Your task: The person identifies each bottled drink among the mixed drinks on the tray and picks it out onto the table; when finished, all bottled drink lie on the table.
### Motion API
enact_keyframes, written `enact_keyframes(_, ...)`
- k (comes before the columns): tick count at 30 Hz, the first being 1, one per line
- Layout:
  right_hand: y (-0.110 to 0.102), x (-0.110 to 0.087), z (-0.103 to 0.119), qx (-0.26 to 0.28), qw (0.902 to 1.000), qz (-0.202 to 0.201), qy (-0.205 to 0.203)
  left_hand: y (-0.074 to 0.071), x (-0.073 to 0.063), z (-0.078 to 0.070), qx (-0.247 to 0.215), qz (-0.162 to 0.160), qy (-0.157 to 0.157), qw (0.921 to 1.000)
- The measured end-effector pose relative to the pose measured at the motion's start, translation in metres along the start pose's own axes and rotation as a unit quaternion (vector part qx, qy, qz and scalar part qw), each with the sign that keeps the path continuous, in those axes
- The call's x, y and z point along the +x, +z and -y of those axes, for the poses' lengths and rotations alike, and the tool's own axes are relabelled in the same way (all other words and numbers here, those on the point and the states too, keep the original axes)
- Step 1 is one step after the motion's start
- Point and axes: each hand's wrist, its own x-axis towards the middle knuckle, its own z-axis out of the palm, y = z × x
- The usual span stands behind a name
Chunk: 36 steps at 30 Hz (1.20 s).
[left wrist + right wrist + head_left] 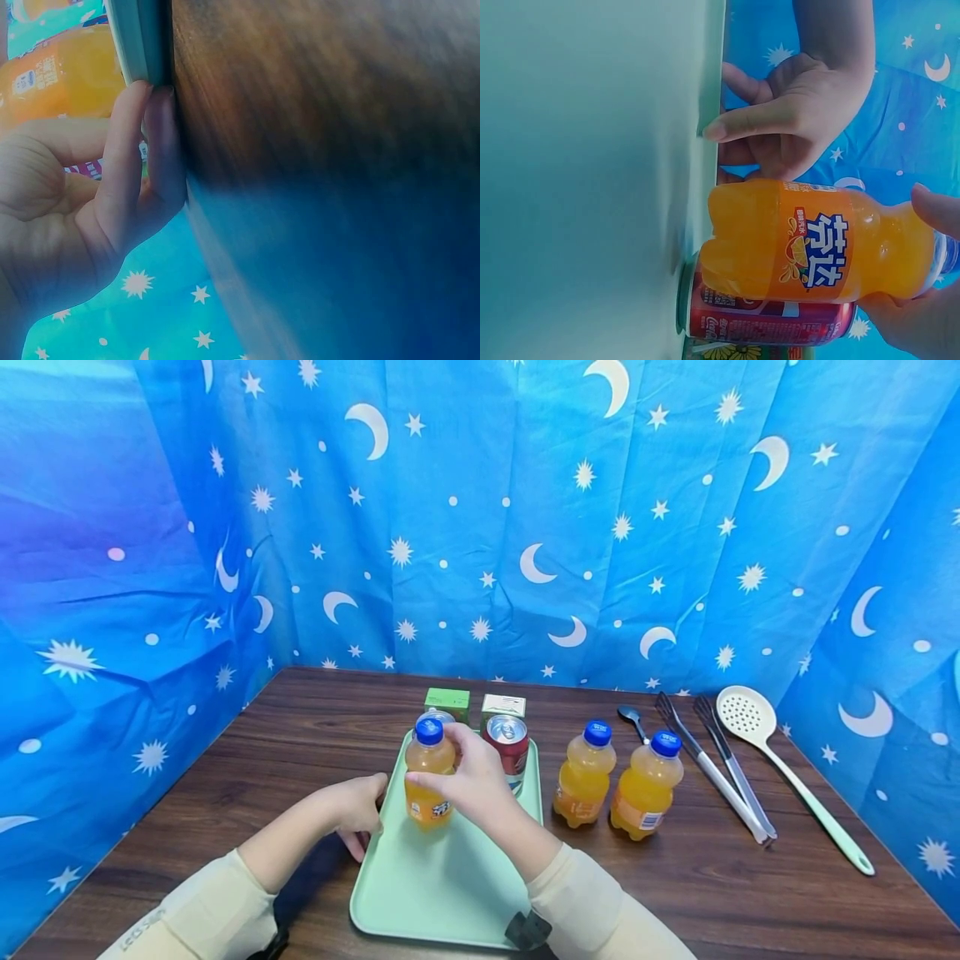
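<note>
My right hand (480, 774) grips an orange soda bottle (429, 789) with a blue cap round its upper part, upright over the green tray (442, 885). Whether the bottle's base touches the tray I cannot tell. In the right wrist view the orange label of this bottle (817, 244) faces the camera, with a red can (765, 319) close behind it. My left hand (358, 810) pinches the tray's left edge, thumb on the rim and fingers outside it. The red can (507, 747) stands at the tray's far end; another can (438, 717) is mostly hidden behind the bottle.
Two boxes, one green (447, 702) and one white-topped (504, 704), stand behind the cans. Right of the tray are two more orange soda bottles (582, 777), a dark spoon (632, 718), metal tongs (716, 777) and a slotted skimmer (750, 714). A blue curtain (480, 527) hangs behind.
</note>
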Motion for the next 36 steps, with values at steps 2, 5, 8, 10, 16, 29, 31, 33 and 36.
enact_keyframes(2, -0.001, -0.001, 0.0, 0.002, 1.0, 0.0, 0.0, 0.0, 0.0, 0.0, -0.001, 0.0, 0.0, 1.0)
enact_keyframes(5, -0.002, -0.003, 0.0, 0.004, 1.0, 0.001, 0.001, 0.0, 0.0, 0.0, -0.002, 0.0, 0.001, 1.0)
enact_keyframes(8, -0.003, -0.003, -0.001, 0.001, 1.0, 0.001, -0.003, -0.001, 0.0, 0.0, -0.002, 0.0, 0.004, 1.0)
enact_keyframes(10, -0.004, -0.004, -0.002, 0.0, 1.0, 0.0, -0.006, 0.0, 0.0, 0.0, -0.002, 0.0, 0.003, 1.0)
enact_keyframes(16, -0.004, -0.006, -0.003, 0.001, 1.0, -0.004, 0.0, 0.0, -0.001, -0.001, -0.004, 0.001, -0.003, 1.0)
enact_keyframes(29, -0.012, -0.012, -0.001, -0.009, 0.9998, -0.01, -0.012, 0.0, -0.001, -0.001, -0.008, -0.001, 0.005, 1.0)
enact_keyframes(31, -0.013, -0.014, 0.0, -0.012, 0.9998, -0.012, -0.011, -0.001, -0.001, -0.002, -0.007, -0.001, 0.003, 1.0)
enact_keyframes(33, -0.014, -0.015, 0.001, -0.013, 0.9998, -0.013, -0.011, -0.001, -0.001, -0.002, -0.008, -0.001, 0.002, 1.0)
enact_keyframes(36, -0.015, -0.017, 0.003, -0.012, 0.9997, -0.015, -0.013, -0.001, -0.002, -0.002, -0.006, -0.001, 0.001, 1.0)
